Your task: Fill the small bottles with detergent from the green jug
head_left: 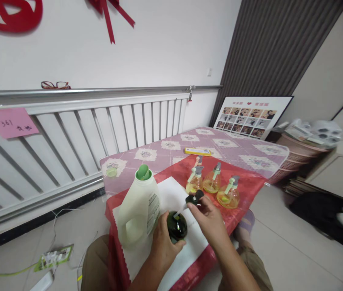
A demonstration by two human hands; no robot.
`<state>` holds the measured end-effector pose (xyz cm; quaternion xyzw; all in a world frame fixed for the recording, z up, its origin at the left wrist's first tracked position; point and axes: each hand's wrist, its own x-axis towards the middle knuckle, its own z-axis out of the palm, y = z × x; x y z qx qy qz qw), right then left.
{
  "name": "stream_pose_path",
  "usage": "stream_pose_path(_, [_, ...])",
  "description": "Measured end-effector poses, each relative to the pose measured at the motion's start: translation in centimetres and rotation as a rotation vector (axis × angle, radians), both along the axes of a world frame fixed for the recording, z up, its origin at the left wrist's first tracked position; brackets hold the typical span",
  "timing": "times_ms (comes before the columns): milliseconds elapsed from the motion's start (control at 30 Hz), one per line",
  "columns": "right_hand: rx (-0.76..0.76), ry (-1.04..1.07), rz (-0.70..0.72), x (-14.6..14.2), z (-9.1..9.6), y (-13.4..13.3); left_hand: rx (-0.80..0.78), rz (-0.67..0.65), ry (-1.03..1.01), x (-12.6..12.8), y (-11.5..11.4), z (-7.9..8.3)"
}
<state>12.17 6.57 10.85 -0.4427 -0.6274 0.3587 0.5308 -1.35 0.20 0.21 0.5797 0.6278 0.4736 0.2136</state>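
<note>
Here we are over the bench, red cloth point(250, 186) draped across it and a white mat point(171, 194) laid on top. The left hand point(162, 242) has its grip clamped around a dark green bottle point(177, 227), round-bodied and held just above the near part of the mat. The right hand point(209, 218) pinches a black pump head point(194, 198) between its fingertips, up and to the right of the bottle's mouth. The pump head is clearly off the bottle. Its pale dip tube slants down towards the opening, though I cannot tell whether the tip is inside.

Just left of the bottle stands a big white jug point(138, 210), upright on the mat, its green cap point(143, 172) in place. Behind the hands, on the red cloth, stand three clear bottles, the left bottle point(194, 182), the middle bottle point(212, 182) and the right bottle point(228, 196). Each holds yellow liquid with its pump head seated. A fourth, smaller one peeks out behind them, too hidden to read.

So, as a judgement: those three look finished, filled and closed. The dark one is the open item, mid-way, with its top neither seated nor set aside. How full it is I cannot say through that dark glass.
</note>
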Motion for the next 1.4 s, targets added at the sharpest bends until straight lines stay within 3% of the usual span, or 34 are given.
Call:
stream_pose_path(133, [-0.066,0.193,-0.165,1.5,1.1,0.2,-0.02,0.001,-0.011,0.0,-0.1,0.1])
stream_pose_path(233, [-0.029,0.204,-0.284,2.5,0.7,0.8,-0.011,0.01,-0.015,0.0,-0.1,0.0])
stream_pose_path(367, [0.014,0.041,-0.342,2.9,-2.4,2.1,-0.016,-0.003,-0.012,0.0,0.0,0.0])
stream_pose_path(567, [-0.019,-0.13,-0.29,2.0,-7.7,2.9,-0.036,-0.013,-0.003,0.0,0.1,-0.1])
stream_pose_path(767, [0.012,-0.32,-0.221,2.6,-9.9,2.3,-0.015,0.003,-0.002,0.0,0.0,0.0])
stream_pose_path(1067, [0.054,-0.485,-0.164,4.0,-9.2,0.0,-0.012,-0.021,0.002,0.0,-0.2,0.2])
stream_pose_path(1400, [0.02,-0.394,0.117,0.3,-6.0,-3.2,0.075,-0.017,0.017,0.1,0.0,-0.6])
